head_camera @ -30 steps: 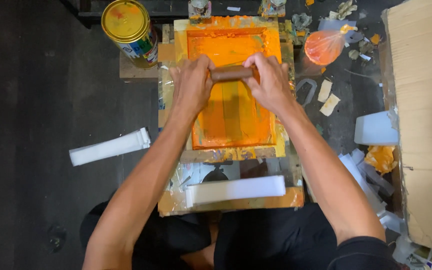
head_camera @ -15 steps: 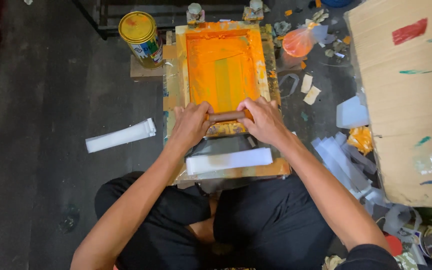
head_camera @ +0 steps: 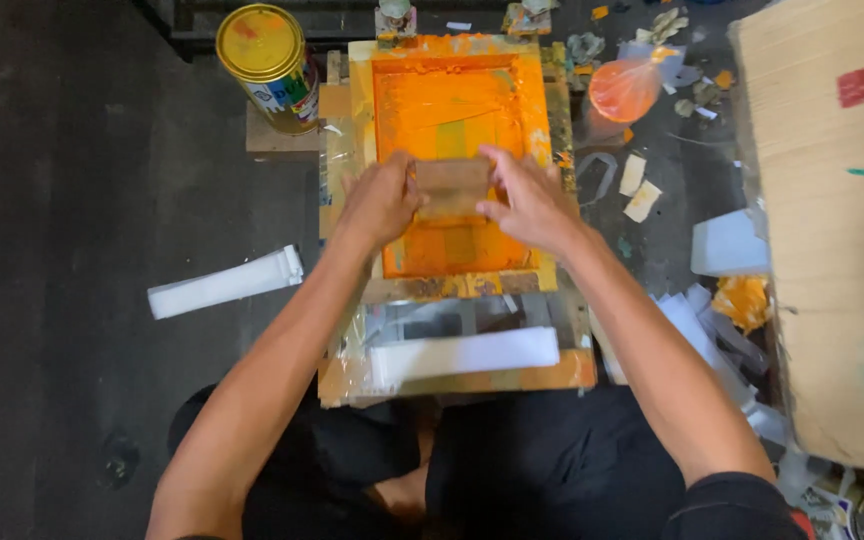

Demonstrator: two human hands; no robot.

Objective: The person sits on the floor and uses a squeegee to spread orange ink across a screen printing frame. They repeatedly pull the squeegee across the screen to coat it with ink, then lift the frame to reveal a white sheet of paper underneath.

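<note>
Squeegee (head_camera: 453, 187), clamped by both hands' fingers (head_camera: 497, 160), has moved back up the orange screen (head_camera: 452, 100).

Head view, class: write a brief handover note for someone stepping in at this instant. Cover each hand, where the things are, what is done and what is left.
Left hand: grips the left end of the brown wooden squeegee block.
Right hand: grips its right end.
Squeegee sits mid-way on the orange-inked screen in its wooden frame, which lies on a low board.
White paper strip lies on the board near the person; another white strip on the dark floor to the left; yellow-lidded tin can at far left.
Done: ink covers the mesh.
Left: judging by position, the near half of the screen.
</note>
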